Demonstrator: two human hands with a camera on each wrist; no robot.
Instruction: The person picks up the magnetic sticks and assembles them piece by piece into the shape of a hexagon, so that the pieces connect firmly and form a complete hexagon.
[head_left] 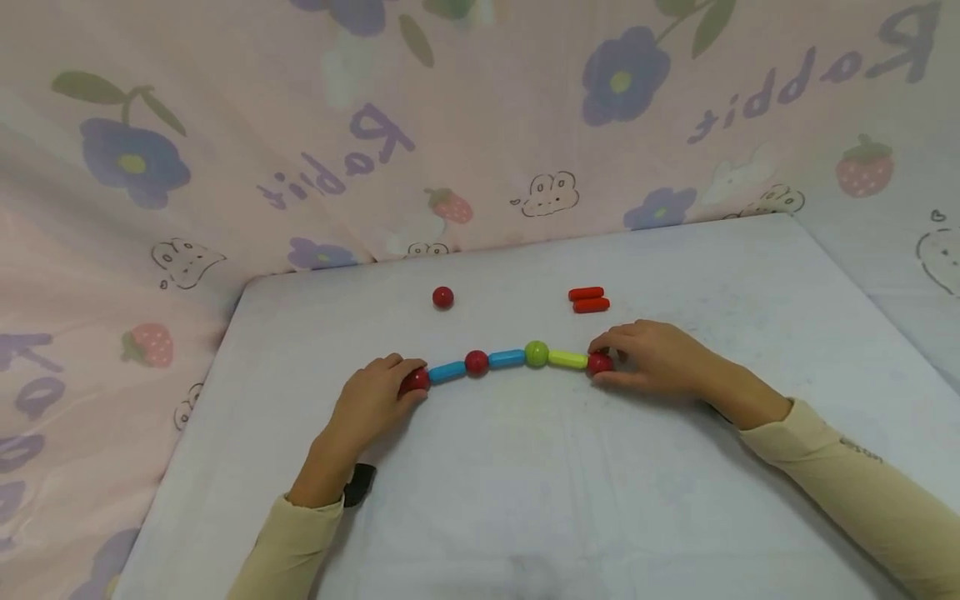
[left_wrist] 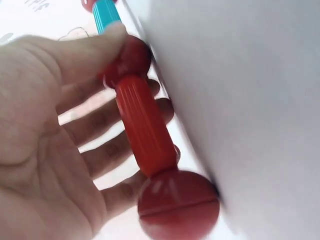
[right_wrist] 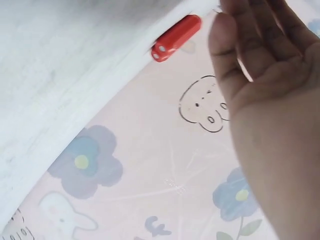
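Observation:
A chain of magnetic-style balls and rods lies across the white table. My left hand pinches a red ball near its left end. From that ball a red rod and another red ball run along the palm, hidden by the hand in the head view. Rightward follow a blue rod, a red ball, a second blue rod, a green ball and a yellow-green rod. With thumb and fingers my right hand holds the red end ball.
Beyond the chain a loose red ball sits on the table. Two red rods lie side by side farther right. A printed pink cloth hangs behind the table's back edge and along its sides.

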